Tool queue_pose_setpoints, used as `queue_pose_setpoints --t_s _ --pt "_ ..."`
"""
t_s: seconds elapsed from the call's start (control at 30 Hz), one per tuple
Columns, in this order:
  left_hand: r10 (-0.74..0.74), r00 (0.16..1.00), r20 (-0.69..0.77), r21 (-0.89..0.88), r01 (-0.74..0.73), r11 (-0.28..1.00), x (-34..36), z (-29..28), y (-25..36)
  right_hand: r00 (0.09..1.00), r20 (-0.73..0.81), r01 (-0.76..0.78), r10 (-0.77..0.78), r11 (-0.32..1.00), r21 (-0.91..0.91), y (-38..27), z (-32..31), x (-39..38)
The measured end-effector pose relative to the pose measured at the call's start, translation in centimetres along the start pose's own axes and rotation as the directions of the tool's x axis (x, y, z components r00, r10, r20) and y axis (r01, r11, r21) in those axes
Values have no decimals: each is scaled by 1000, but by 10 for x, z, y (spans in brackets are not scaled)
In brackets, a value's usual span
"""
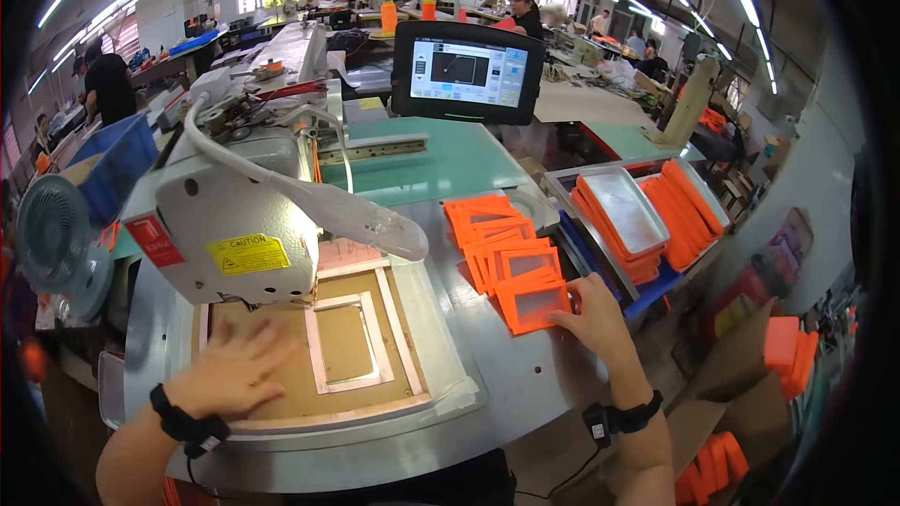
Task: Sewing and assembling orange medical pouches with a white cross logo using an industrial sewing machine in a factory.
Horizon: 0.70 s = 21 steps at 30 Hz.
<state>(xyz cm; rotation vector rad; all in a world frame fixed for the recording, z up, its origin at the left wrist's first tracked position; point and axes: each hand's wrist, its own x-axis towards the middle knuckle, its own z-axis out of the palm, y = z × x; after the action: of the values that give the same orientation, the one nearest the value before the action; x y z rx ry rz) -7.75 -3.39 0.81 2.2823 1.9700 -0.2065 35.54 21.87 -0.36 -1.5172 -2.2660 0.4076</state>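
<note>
My left hand [242, 365] lies with fingers spread over the brown template board [272, 403], slightly blurred and holding nothing. Beside its fingertips on the board is a rectangular frame with pale pink strips [380, 342]. Just above stands the head of a large white sewing machine [244, 215]; its needle area is mostly hidden. My right hand [600, 319] pinches the right edge of an orange-bordered panel [539, 305] with a greyish window. That panel is the nearest in an overlapping, fanned row of similar orange-bordered panels [483, 220] on the metal tabletop.
A control screen [467, 75] rises behind the machine. Right of the panels, metal trays [623, 211] hold stacked orange pieces. A cardboard box [741, 412] with orange pieces stands low at right. A fan [56, 225] and blue crate [117, 164] are at left. Other people work farther back.
</note>
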Motion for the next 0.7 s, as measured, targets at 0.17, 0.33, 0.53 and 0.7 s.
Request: queue_pose_setpoints --t_s 0.17,0.33,0.53,0.7 --pt "-221 969 -114 130 235 963 -21 -8 -42 973 -224 87 -50 983 159 2 14 -5" --pt "-244 966 -89 60 249 967 -23 -26 -36 996 86 -58 1 757 651 3 -14 -2" --pt "23 967 -254 -259 -91 962 -12 -18 9 869 382 -85 -313 668 739 -109 -17 29" --pt "65 969 -238 -333 -144 932 34 -2 17 599 175 488 -782 529 694 -174 80 72"
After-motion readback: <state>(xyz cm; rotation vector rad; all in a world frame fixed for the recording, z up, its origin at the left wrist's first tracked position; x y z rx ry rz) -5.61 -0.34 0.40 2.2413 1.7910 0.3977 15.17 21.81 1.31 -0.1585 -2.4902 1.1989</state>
